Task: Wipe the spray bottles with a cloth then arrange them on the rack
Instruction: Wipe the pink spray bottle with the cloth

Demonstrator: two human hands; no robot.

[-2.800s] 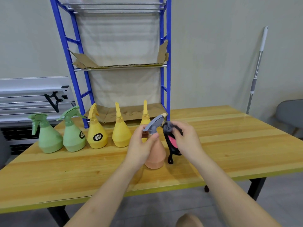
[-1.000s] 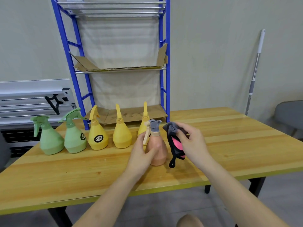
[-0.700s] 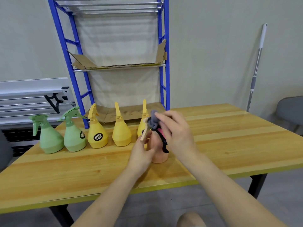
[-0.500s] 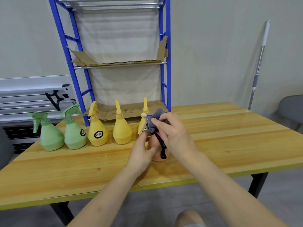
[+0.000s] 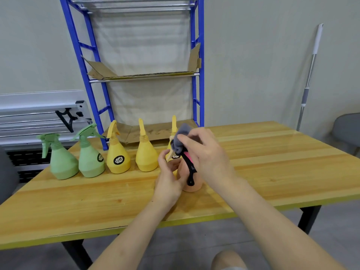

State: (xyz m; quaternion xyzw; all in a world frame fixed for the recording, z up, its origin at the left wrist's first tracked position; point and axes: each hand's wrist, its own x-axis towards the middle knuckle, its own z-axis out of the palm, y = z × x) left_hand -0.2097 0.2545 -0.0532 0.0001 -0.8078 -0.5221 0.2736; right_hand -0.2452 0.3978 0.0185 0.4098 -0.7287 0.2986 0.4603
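Standing in a row at the far left of the table [image 5: 272, 172] are two green spray bottles [image 5: 62, 164], [image 5: 90, 160], then two yellow ones [image 5: 117, 156], [image 5: 146, 154], with a third yellow bottle [image 5: 174, 123] mostly hidden behind the hands; none of them sits on the blue rack [image 5: 196, 78] behind, whose cardboard-lined shelves [image 5: 148, 75] hold no bottles in view. So, judging from how things lie, the arranging has not begun and the wiping is at an early stage (whether any bottle in the row has already been cleaned cannot be told from here).

Further right, the left hand [image 5: 169, 178] is curled round the side of the peach spray bottle [image 5: 192, 184], steadying it upright on the table near the front edge. Just above and to the right, the right hand [image 5: 204, 152] pinches a bunched grey cloth [image 5: 180, 141] against the bottle's trigger head, with a pink and black part of the cloth [image 5: 190, 168] dangling down in front of the body. The bottle thus sits between the two hands, its top covered by the cloth and the right fingers, its base showing below them.

What seems left: finish this head and body, wipe whatever else needs it, then lift all six onto the shelves
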